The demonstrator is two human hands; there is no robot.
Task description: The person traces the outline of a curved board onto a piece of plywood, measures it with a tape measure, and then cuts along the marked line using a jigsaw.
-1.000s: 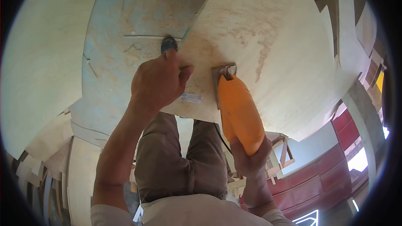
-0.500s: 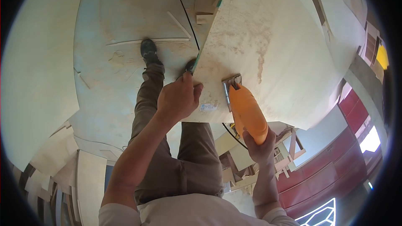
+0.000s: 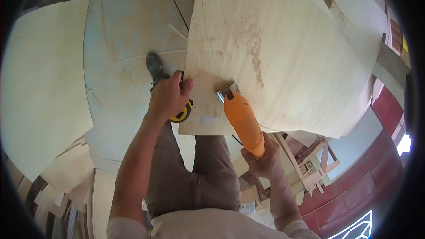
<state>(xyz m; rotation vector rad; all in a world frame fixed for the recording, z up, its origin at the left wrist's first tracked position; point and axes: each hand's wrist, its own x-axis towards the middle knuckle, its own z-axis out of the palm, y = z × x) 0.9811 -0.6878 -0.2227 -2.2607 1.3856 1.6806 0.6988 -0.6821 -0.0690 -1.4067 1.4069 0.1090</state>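
Note:
My right hand (image 3: pixel 261 159) grips the rear of an orange jigsaw (image 3: pixel 244 121). The saw's metal shoe (image 3: pixel 228 92) rests on a large pale plywood sheet (image 3: pixel 283 62), by a thin dark line running up the sheet; its blade is hidden. My left hand (image 3: pixel 168 97) is closed at the sheet's left edge, thumb pointing right across the edge. From under its palm shows a yellow and black tape measure (image 3: pixel 182 111), partly covered by the hand. A pale label (image 3: pixel 208 118) is stuck near the sheet's near corner.
Another pale sheet (image 3: pixel 44 79) stands at the left. A black cord (image 3: pixel 173 3) and thin wood strips lie on the dusty floor (image 3: pixel 124 26). Wooden frames (image 3: pixel 305 168) and offcuts (image 3: pixel 57 199) are piled behind me. My dark shoe (image 3: pixel 155 64) is on the floor.
The jigsaw and both hands have shifted left in view, along with the sheet's edge. The tape measure now shows beneath my left hand; the green strip along the sheet's edge is out of sight.

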